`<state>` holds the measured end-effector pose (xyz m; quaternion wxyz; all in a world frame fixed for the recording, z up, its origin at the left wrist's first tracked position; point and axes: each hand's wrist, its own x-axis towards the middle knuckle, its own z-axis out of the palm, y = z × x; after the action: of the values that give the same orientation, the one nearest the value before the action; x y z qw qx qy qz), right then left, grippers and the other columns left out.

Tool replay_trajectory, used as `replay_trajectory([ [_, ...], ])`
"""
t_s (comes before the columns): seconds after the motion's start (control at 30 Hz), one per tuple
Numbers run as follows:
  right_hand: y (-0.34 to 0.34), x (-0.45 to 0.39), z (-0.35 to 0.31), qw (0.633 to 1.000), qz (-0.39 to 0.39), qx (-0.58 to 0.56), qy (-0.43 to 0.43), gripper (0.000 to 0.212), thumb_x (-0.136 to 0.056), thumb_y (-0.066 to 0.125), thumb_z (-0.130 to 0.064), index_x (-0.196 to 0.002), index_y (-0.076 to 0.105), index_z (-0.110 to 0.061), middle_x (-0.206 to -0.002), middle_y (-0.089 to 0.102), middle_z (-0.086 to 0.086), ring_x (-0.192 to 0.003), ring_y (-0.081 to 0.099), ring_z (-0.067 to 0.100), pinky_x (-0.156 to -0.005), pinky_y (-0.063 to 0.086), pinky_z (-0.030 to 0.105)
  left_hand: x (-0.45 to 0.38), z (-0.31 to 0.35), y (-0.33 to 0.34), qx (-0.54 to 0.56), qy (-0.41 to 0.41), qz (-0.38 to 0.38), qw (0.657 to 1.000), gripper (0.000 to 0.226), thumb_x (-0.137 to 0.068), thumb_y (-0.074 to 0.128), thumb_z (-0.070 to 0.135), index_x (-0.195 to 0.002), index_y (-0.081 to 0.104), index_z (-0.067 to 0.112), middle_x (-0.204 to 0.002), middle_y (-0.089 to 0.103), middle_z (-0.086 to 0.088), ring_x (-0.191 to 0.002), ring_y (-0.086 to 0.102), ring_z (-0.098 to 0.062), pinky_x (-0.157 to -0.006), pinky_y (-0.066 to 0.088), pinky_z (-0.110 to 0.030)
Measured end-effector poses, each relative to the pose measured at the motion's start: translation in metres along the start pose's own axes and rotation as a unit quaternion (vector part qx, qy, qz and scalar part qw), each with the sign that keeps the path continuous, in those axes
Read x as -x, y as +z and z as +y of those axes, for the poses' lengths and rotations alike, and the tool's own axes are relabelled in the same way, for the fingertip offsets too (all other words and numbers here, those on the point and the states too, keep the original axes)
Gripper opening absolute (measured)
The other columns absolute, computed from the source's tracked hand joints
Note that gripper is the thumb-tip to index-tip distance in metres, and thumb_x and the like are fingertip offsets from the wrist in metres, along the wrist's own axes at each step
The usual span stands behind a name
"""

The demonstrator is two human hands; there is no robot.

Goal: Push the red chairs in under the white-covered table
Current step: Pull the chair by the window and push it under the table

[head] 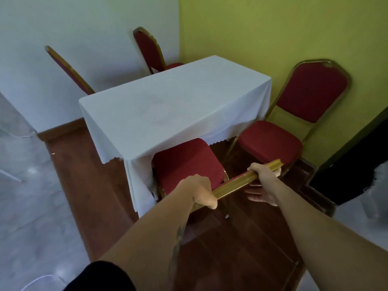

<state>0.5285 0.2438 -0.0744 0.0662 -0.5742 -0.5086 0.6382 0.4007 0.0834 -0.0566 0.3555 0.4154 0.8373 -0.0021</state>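
Both hands grip the gold top rail (241, 181) of the near chair (189, 164), the left hand (202, 193) closed over its left end and the right hand (263, 175) closed over its right end; a grip spread this wide likely serves to keep the chair square as it slides; its red seat points at the bench (168, 106), the front edge just tucked beneath the hanging white cloth (134, 181), most of the seat outside. The cloth drapes low at the near corner and could catch on the seat; a second chair (270, 139) stands just beside on the right, angled out against the yellow wall (273, 28), its seat near the right hand and likely to crowd the push; two more chairs, one at the far left (67, 70) and one at the back (149, 49), sit closer in along the white wall (63, 28); wooden floor (231, 248) lies underfoot.
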Motion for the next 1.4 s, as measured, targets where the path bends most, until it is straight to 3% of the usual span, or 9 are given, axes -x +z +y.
replay_trajectory([
  [0.13,-0.003,-0.011,-0.014,1.0,-0.017,0.014,0.002,0.078,-0.087,0.063,-0.025,-0.143,0.009,-0.029,-0.101,0.066,0.019,-0.102,0.066,0.04,-0.098,0.05,0.059,-0.013,0.007,-0.003,0.007,-0.008,0.011,1.0,0.035,-0.078,0.073,0.036,-0.101,0.059,0.013,-0.095,0.064,-0.005,-0.088,0.065,-0.025,-0.077,0.055,-0.036],
  [0.27,-0.001,-0.029,-0.03,1.0,-0.015,0.017,-0.005,0.089,-0.082,0.065,-0.025,-0.147,0.005,-0.032,-0.098,0.069,0.019,-0.096,0.069,0.039,-0.094,0.052,0.059,-0.027,0.01,-0.01,0.017,-0.012,0.025,0.999,0.036,-0.079,0.071,0.037,-0.105,0.059,0.015,-0.101,0.064,-0.005,-0.092,0.064,-0.025,-0.074,0.053,-0.034],
  [0.43,0.007,-0.05,-0.051,1.0,-0.012,0.011,-0.01,0.095,-0.076,0.067,-0.026,-0.147,0.005,-0.035,-0.097,0.071,0.019,-0.089,0.071,0.038,-0.088,0.055,0.059,-0.049,0.007,-0.019,0.031,-0.01,0.045,0.998,0.023,-0.077,0.069,0.038,-0.087,0.059,0.019,-0.087,0.064,-0.002,-0.077,0.064,-0.021,-0.063,0.05,-0.029],
  [0.73,0.027,-0.089,-0.084,1.0,-0.005,0.001,-0.024,0.101,-0.076,0.064,-0.023,-0.15,-0.003,-0.041,-0.092,0.074,0.017,-0.086,0.074,0.038,-0.085,0.057,0.056,-0.085,-0.002,-0.046,0.031,-0.002,0.043,0.999,0.016,-0.079,0.065,0.035,-0.08,0.055,0.023,-0.085,0.063,-0.002,-0.078,0.066,-0.021,-0.063,0.05,-0.029],
  [0.87,0.033,-0.106,-0.095,1.0,-0.007,0.006,-0.028,0.097,-0.077,0.063,-0.022,-0.148,0.0,-0.041,-0.084,0.073,0.015,-0.083,0.074,0.037,-0.085,0.057,0.055,-0.1,-0.008,-0.058,0.039,0.0,0.034,0.999,0.02,-0.08,0.066,0.036,-0.092,0.06,0.021,-0.087,0.064,-0.001,-0.078,0.066,-0.02,-0.066,0.052,-0.03],
  [1.13,0.04,-0.119,-0.108,0.999,-0.015,0.022,-0.028,0.083,-0.078,0.063,-0.025,-0.14,0.01,-0.038,-0.098,0.072,0.017,-0.093,0.073,0.038,-0.088,0.056,0.056,-0.11,-0.012,-0.069,0.05,0.005,0.029,0.998,0.029,-0.081,0.064,0.034,-0.102,0.065,0.015,-0.088,0.066,-0.002,-0.082,0.069,-0.023,-0.068,0.056,-0.031],
  [1.23,0.035,-0.116,-0.11,0.998,-0.02,0.061,-0.029,0.063,-0.081,0.065,-0.032,-0.128,0.023,-0.028,-0.108,0.071,0.018,-0.094,0.071,0.036,-0.093,0.053,0.056,-0.109,-0.008,-0.078,0.037,0.005,-0.023,0.999,0.048,-0.086,0.067,0.039,-0.124,0.061,0.011,-0.101,0.066,-0.005,-0.09,0.067,-0.025,-0.081,0.058,-0.036],
  [1.33,0.028,-0.113,-0.112,0.992,-0.02,0.121,-0.043,0.067,-0.082,0.068,-0.052,-0.129,0.033,-0.02,-0.111,0.067,0.015,-0.094,0.07,0.034,-0.092,0.054,0.054,-0.113,-0.001,-0.1,0.05,0.02,-0.098,0.994,0.071,-0.088,0.069,0.051,-0.142,0.049,0.01,-0.132,0.061,-0.011,-0.106,0.065,-0.031,-0.095,0.056,-0.046],
  [1.4,0.019,-0.112,-0.112,0.989,-0.028,0.131,-0.063,0.071,-0.084,0.066,-0.06,-0.132,0.033,-0.019,-0.113,0.065,0.013,-0.096,0.069,0.032,-0.092,0.054,0.054,-0.124,0.009,-0.117,0.072,0.047,-0.09,0.992,0.073,-0.086,0.066,0.058,-0.141,0.053,0.013,-0.136,0.061,-0.007,-0.112,0.065,-0.03,-0.09,0.059,-0.045],
])
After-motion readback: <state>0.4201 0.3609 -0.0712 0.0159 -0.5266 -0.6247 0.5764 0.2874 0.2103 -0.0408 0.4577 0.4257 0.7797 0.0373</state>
